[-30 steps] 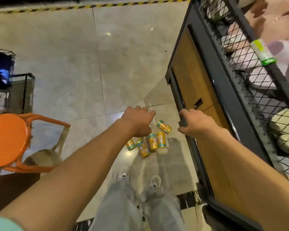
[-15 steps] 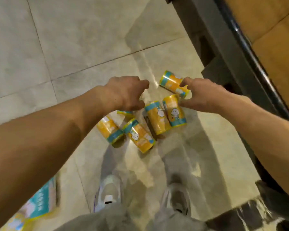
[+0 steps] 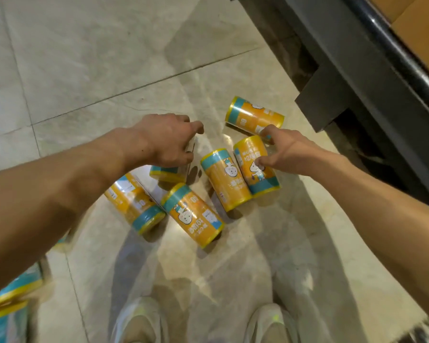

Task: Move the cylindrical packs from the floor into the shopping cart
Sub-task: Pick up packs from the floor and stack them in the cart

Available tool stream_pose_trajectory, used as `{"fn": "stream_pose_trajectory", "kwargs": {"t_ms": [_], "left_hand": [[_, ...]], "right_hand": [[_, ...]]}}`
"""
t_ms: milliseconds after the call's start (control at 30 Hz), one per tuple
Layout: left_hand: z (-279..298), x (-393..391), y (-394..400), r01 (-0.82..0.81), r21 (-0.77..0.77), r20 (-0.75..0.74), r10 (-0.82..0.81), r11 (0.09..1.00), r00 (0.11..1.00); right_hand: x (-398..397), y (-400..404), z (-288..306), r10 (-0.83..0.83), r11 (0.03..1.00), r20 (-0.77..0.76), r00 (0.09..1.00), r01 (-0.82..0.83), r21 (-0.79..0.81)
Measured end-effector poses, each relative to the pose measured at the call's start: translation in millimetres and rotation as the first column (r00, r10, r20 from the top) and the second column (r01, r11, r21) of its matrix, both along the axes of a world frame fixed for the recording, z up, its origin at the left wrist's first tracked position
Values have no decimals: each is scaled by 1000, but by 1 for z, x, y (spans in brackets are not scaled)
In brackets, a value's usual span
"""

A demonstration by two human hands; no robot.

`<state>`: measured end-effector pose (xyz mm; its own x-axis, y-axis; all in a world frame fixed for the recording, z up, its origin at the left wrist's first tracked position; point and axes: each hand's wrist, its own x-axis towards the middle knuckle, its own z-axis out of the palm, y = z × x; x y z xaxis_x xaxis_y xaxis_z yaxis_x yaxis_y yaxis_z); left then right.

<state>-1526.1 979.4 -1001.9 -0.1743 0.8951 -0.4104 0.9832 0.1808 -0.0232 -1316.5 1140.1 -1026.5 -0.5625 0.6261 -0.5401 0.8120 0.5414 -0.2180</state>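
Warm, fairly bright indoor light gleams off the glossy floor (image 3: 89,70) — a pale glare streak runs toward 12 o'clock between the arms. Soft shadows fall toward 6 o'clock, and the shoes (image 3: 139,323) there smear with blur — wide-angle edges bend.

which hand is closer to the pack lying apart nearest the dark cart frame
Right. The right hand has a fingertip at that far pack; the left hand is off to its left, over another pack.
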Motion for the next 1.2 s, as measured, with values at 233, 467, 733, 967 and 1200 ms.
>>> {"fn": "stream_pose_trajectory", "kwargs": {"t_ms": [233, 467, 733, 967, 1200], "left_hand": [[-15, 1, -7, -5, 18, 4, 5, 1000, 1000], [-12, 1, -8, 14, 12, -19, -14, 1000, 1000], [-24, 29, -5, 363, -8, -111, -362, 932, 926], [-49, 67, 14, 633, -53, -101, -635, 772, 766], [-59, 80, 33, 557, -219, 67, -558, 801, 827]], "right_hand": [[-11, -13, -21, -100, 994, -44, 994, 98, -40], [-24, -43, -49, -363, 927, -61, 930, 355, -118], [-14, -47, -52, -349, 937, -121, 929, 347, -39], [11, -37, -31, -380, 925, -110, 919, 380, -22], [42, -27, -7, -318, 948, -69, 945, 319, 2]]}}
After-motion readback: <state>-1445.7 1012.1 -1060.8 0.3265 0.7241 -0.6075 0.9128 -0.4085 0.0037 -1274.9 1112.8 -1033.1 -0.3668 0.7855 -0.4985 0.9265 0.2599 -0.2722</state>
